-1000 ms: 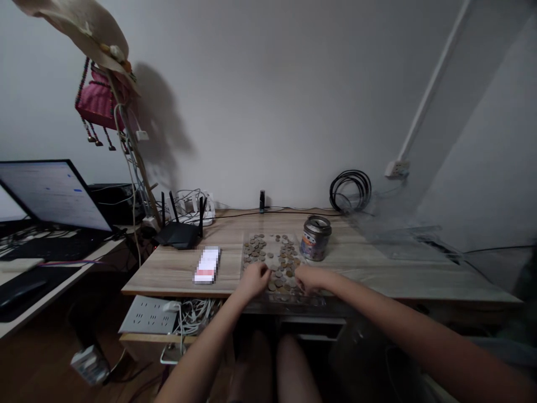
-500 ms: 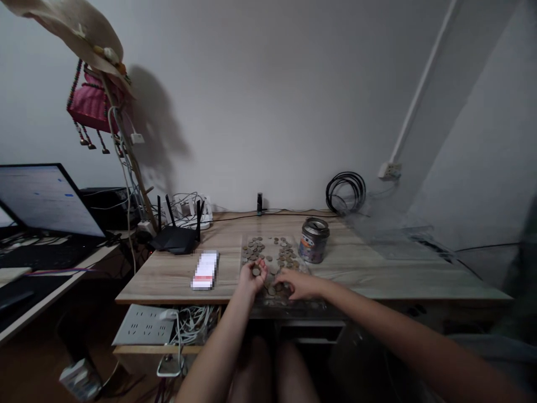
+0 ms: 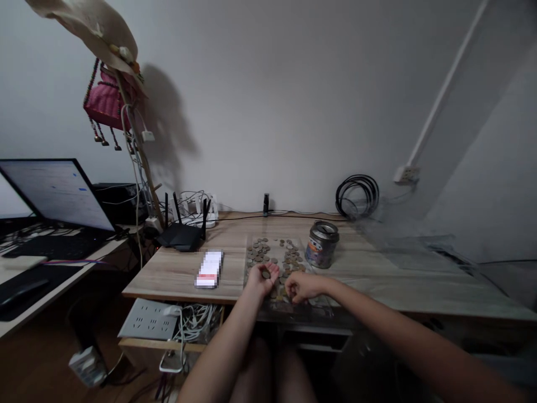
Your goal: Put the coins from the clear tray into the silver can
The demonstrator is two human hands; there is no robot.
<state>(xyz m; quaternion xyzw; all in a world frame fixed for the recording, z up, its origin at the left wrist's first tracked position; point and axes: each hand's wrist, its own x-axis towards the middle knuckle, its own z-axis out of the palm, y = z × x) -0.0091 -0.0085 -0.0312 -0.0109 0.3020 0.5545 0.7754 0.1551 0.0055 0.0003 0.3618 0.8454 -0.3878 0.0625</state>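
Note:
My left hand (image 3: 264, 277) is cupped palm up above a clear plastic sheet (image 3: 251, 284), and a dark round coin (image 3: 265, 275) lies in it. Just to the right, my right hand (image 3: 302, 286) points its curled fingers down over the sheet's front part. Its fingertips are drawn together, and whether a coin is between them is too small to tell. Loose coins (image 3: 292, 256) are scattered over the sheet, with more coins (image 3: 258, 249) heaped behind my left hand. A round grey tin (image 3: 322, 246) with a cartoon picture stands upright behind my right hand.
A lit phone (image 3: 208, 270) lies left of the coins, with a black router (image 3: 181, 236) behind it. Coiled black cable (image 3: 357, 196) leans on the wall, near crumpled clear plastic (image 3: 413, 246). A power strip (image 3: 147, 319) sits below the desk's front edge.
My view has shifted slightly, so everything sits a little further right. My right hand has lifted slightly from the coins, its fingers more curled. The left stays cupped around its coin.

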